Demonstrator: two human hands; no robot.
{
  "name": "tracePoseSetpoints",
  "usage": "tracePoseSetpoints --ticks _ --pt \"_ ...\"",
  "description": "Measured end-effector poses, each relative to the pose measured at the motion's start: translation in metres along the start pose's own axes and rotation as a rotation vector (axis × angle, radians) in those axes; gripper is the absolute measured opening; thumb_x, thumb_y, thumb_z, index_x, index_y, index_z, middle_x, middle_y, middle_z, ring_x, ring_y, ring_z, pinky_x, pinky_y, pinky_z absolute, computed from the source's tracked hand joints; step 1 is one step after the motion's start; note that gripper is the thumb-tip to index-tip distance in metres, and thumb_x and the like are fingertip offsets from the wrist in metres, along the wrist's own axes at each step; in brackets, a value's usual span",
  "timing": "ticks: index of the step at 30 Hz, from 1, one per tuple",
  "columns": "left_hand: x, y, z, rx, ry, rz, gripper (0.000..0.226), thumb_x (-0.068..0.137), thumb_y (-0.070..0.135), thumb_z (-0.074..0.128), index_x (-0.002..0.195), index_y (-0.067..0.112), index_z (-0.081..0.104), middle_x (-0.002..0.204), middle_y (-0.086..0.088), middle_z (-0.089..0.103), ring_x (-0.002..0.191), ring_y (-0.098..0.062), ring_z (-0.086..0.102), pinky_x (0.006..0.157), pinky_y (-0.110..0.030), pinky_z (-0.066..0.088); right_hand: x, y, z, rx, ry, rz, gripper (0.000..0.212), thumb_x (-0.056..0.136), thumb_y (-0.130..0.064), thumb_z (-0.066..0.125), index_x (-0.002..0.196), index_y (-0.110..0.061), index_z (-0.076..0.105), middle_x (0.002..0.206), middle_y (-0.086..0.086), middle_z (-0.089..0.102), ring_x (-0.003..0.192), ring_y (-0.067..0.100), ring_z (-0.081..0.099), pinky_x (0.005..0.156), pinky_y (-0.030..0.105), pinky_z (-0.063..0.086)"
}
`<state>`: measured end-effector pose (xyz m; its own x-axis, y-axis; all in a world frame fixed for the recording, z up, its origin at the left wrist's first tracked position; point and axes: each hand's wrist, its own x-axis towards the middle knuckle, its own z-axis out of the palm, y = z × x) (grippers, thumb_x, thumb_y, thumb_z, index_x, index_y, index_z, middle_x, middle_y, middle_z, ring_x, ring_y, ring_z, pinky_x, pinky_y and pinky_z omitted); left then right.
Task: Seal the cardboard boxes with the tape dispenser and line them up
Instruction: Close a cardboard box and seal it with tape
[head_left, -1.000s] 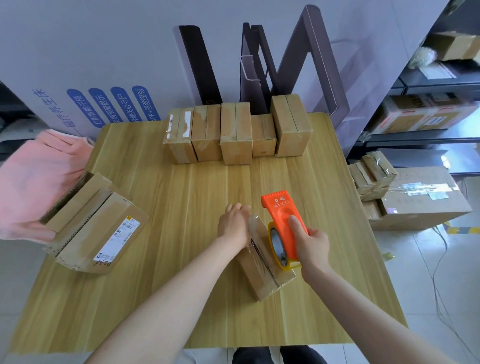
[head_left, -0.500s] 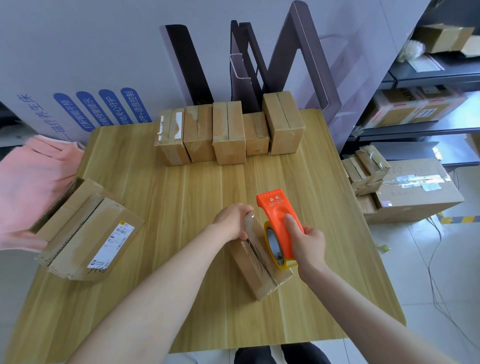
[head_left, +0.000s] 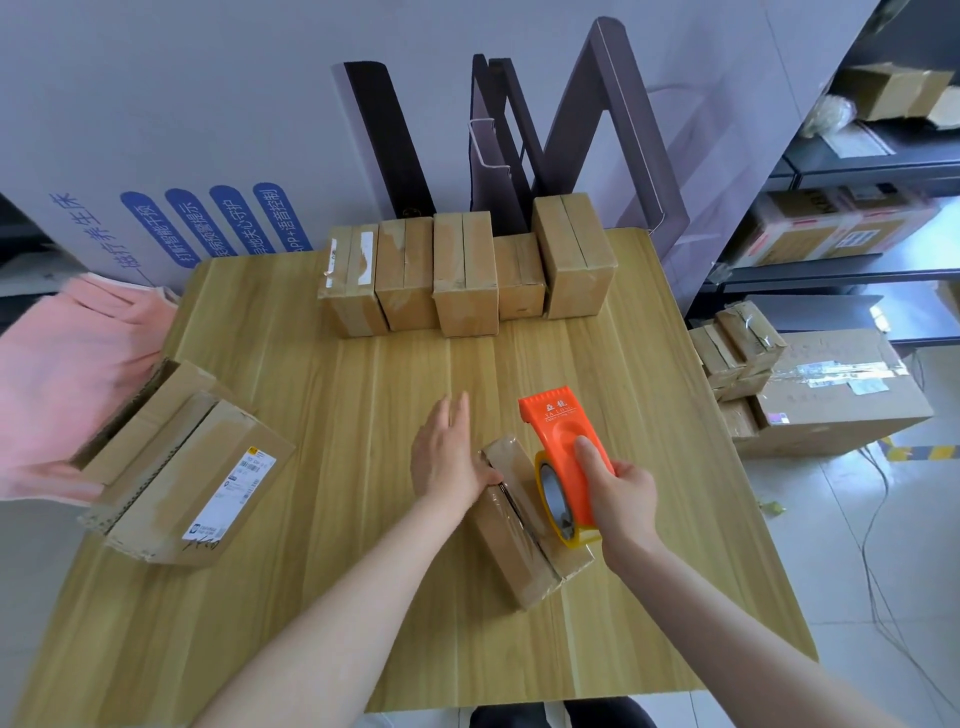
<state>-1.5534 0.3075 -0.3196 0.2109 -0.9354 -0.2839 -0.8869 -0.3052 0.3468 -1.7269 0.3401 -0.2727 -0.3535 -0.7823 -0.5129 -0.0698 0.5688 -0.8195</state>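
Steadies small cardboard box (head_left: 524, 540) at lower centre of worktop (head_left: 311, 597) with left hand (head_left: 449, 457), fingers (head_left: 456, 415) straight and together, probably to hold flaps shut. Grips tape dispenser (head_left: 566, 452) in right hand (head_left: 621, 491), fingers clamped round it, above box top. Shows row of boxes (head_left: 467, 270) at upper centre.

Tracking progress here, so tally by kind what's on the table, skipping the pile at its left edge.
Boxes lined up at the back: 5
Box being taped: 1
Tape dispenser: 1
Total: 7
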Motion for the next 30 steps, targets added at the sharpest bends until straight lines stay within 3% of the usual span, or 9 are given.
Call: tracePoseSetpoints --ticks 3,7,10,17,20,23,26,28,30 --pt "-0.029 -0.020 0.028 -0.390 0.254 -0.163 0.102 0.070 0.040 0.081 0.150 0.016 0.022 0.155 -0.003 0.026 0.141 -0.021 0.030 0.109 -0.035 0.034 -0.001 -0.003 -0.001 0.006 -0.006 0.008 0.040 0.087 -0.040 0.066 0.070 -0.005 0.062 0.059 0.005 0.054 0.051 0.016 0.049 0.047 0.024 0.038" --pt "-0.040 -0.022 0.053 -0.841 0.234 -0.476 0.065 0.079 0.045 0.074 0.131 0.011 0.055 0.126 -0.004 0.061 0.116 -0.022 0.057 0.097 -0.032 0.045 0.001 -0.004 -0.001 0.022 0.001 0.020 0.041 0.087 -0.040 0.066 0.069 -0.004 0.060 0.059 0.005 0.055 0.053 0.017 0.050 0.050 0.026 0.039" --pt "-0.034 -0.024 0.054 -0.801 0.174 -0.373 0.044 0.085 0.044 0.066 0.118 0.015 0.062 0.112 0.001 0.067 0.106 -0.020 0.062 0.090 -0.032 0.049 0.002 -0.004 0.000 0.012 0.007 0.017 0.041 0.087 -0.040 0.067 0.064 -0.007 0.058 0.059 0.005 0.055 0.052 0.017 0.051 0.050 0.026 0.040" --pt "-0.016 -0.055 0.029 -0.561 -0.095 -0.124 0.033 0.093 0.042 0.056 0.115 0.021 0.065 0.111 0.006 0.066 0.102 -0.015 0.061 0.080 -0.026 0.045 0.003 -0.004 0.006 -0.010 0.014 0.023 0.043 0.084 -0.043 0.068 0.067 -0.005 0.056 0.063 0.009 0.055 0.058 0.021 0.052 0.055 0.029 0.040" --pt "-0.007 -0.057 0.025 -0.388 -0.201 -0.073 0.042 0.094 0.050 0.048 0.123 0.023 0.062 0.121 0.002 0.065 0.110 -0.020 0.060 0.090 -0.033 0.048 0.000 -0.005 0.009 -0.022 0.010 0.014 0.042 0.084 -0.041 0.069 0.067 -0.005 0.057 0.063 0.008 0.056 0.057 0.021 0.052 0.053 0.028 0.041" --pt "-0.003 -0.055 0.021 -0.452 -0.338 -0.130 0.058 0.094 0.052 0.048 0.144 0.022 0.041 0.143 -0.003 0.049 0.127 -0.024 0.049 0.104 -0.036 0.041 -0.003 -0.006 0.009 -0.034 0.011 0.007 0.041 0.084 -0.042 0.068 0.069 -0.005 0.059 0.066 0.010 0.058 0.060 0.022 0.054 0.056 0.031 0.043" --pt "-0.009 -0.056 0.020 -0.524 -0.213 -0.219 0.089 0.085 0.054 0.061 0.153 0.020 0.014 0.151 -0.001 0.036 0.135 -0.022 0.040 0.107 -0.036 0.038 -0.004 -0.005 0.007 -0.042 0.021 0.005 0.041 0.085 -0.041 0.067 0.067 -0.006 0.057 0.063 0.009 0.056 0.057 0.021 0.052 0.053 0.029 0.041" --pt "-0.017 -0.058 0.022 -0.455 -0.037 -0.162 0.088 0.081 0.054 0.066 0.151 0.023 0.022 0.152 0.004 0.034 0.137 -0.018 0.037 0.107 -0.036 0.037 -0.005 -0.005 0.005 -0.036 0.030 0.009 0.041 0.086 -0.041 0.066 0.069 -0.005 0.058 0.062 0.008 0.055 0.055 0.020 0.051 0.052 0.028 0.040" --pt "-0.021 -0.060 0.022 -0.392 0.047 -0.034 0.071 0.084 0.050 0.064 0.145 0.025 0.037 0.150 0.006 0.039 0.136 -0.014 0.037 0.106 -0.032 0.036 -0.006 -0.004 0.004 -0.031 0.040 0.007 0.041 0.087 -0.041 0.066 0.071 -0.004 0.060 0.062 0.007 0.056 0.055 0.020 0.052 0.052 0.028 0.041"
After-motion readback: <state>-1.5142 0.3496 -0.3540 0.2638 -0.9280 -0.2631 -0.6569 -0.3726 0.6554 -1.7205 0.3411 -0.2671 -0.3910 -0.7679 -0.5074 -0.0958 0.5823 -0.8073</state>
